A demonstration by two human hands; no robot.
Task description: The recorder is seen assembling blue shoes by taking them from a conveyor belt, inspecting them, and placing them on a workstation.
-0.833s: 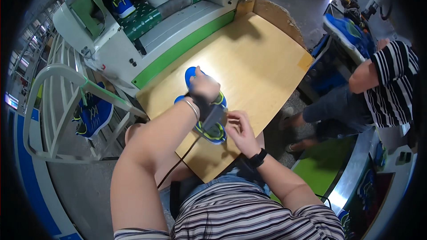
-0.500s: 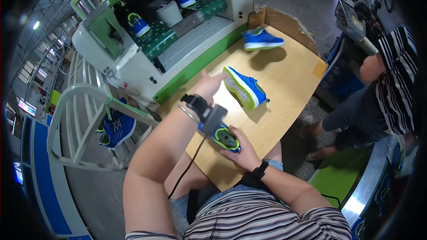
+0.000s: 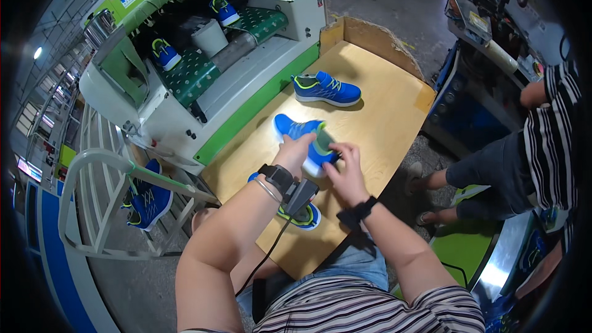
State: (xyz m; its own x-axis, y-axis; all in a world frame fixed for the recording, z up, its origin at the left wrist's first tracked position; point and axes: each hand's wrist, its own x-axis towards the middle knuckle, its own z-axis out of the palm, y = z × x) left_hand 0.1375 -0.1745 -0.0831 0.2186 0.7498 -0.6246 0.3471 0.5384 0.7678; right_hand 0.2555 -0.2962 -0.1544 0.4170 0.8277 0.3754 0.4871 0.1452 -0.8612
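A blue sneaker (image 3: 298,128) with a lime-green collar and white sole sits upright in the middle of the wooden table (image 3: 388,117), a little blurred. My left hand (image 3: 295,153) holds its side near the laces. At the heel, my right hand (image 3: 346,176) grips it between thumb and fingers. Closer to me lies another blue sneaker (image 3: 306,217), partly hidden under my left wrist and the small black device strapped there. Beyond both hands, a third blue sneaker (image 3: 328,90) stands upright, toe to the right.
A white-and-green machine (image 3: 246,92) borders the table's far left; sneakers (image 3: 165,55) stand on its green dotted belt. Cardboard (image 3: 376,40) edges the table's far end. A metal rack (image 3: 92,203) holding blue sneakers is at left. Another person (image 3: 493,166) stands at right.
My right hand has left the near sneaker and taken the middle one's heel. The middle sneaker has turned from its side to upright. The far sneaker, blurred above its shadow before, now rests on the table.
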